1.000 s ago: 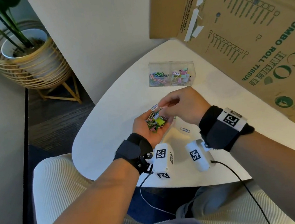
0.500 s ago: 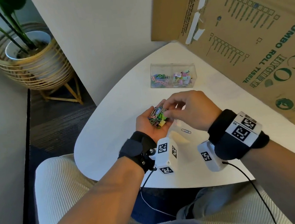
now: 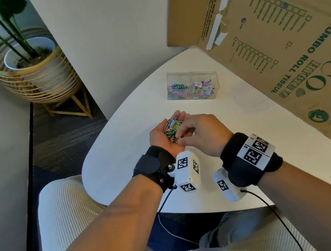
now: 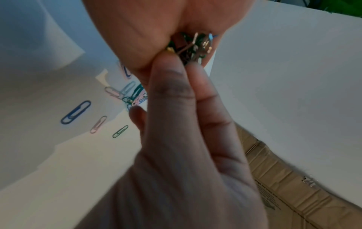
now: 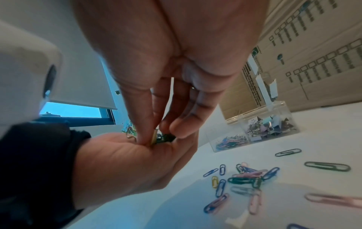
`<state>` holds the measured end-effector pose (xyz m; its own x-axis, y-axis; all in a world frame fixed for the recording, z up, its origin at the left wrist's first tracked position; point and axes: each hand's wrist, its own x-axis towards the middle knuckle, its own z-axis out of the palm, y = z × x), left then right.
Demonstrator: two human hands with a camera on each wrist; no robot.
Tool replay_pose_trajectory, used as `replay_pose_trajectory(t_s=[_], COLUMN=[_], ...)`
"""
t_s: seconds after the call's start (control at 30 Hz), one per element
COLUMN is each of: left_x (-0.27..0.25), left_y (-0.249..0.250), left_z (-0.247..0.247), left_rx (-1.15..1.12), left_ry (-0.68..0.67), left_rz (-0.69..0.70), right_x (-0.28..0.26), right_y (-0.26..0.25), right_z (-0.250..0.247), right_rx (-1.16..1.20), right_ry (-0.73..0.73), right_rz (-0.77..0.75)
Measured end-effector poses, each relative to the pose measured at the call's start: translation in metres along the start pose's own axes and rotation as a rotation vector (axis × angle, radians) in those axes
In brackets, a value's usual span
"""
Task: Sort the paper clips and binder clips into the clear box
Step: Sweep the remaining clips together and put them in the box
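My left hand (image 3: 157, 134) lies palm up above the white table (image 3: 123, 161), loosely cupped, carrying a pile of coloured paper clips and binder clips (image 3: 170, 128). My right hand (image 3: 180, 139) reaches over it. In the right wrist view its thumb and fingertips (image 5: 141, 131) pinch a small yellowish clip (image 5: 153, 138) near the heel of the left palm (image 5: 117, 162). The clear box (image 3: 193, 86) stands farther back, with paper clips in its left half and binder clips in its right. Several loose paper clips (image 5: 245, 175) lie on the table under my hands.
A large cardboard box (image 3: 275, 39) leans along the table's right side, close behind the clear box. A potted plant (image 3: 32, 64) in a wicker stand is on the floor at the left. More loose paper clips (image 4: 76, 112) lie scattered on the table.
My right fingers have moved from the far edge of the pile back toward the heel of the left palm and closed on a clip. The left hand has stayed in place.
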<state>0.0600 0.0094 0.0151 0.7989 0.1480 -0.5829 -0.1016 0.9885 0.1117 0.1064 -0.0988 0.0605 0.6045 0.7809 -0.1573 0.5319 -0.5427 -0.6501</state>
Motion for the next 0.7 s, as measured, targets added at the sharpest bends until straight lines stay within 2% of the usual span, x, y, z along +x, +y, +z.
replay_pose_trajectory(t_s=[0.1,0.2,0.4,0.57,0.7], left_x=[0.004,0.007,0.007,0.007,0.007], left_y=[0.003,0.006,0.007,0.002,0.004], left_z=[-0.001,-0.006,-0.013,-0.012,-0.013], left_rx=[0.003,0.048,0.043,0.081,0.074], left_ry=[0.013,0.020,0.032,0.040,0.050], left_rz=[0.023,0.061,0.029,-0.003,0.000], right_x=[0.001,0.002,0.027,0.070,0.089], right_y=[0.006,0.012,0.036,0.054,0.061], right_z=[-0.003,-0.011,-0.041,-0.068,-0.072], right_rx=[0.098,0.452,0.878,0.928,0.803], right_ry=[0.029,0.089,0.438,0.659,0.584], right_rz=[0.041,0.099,0.281,0.384,0.485])
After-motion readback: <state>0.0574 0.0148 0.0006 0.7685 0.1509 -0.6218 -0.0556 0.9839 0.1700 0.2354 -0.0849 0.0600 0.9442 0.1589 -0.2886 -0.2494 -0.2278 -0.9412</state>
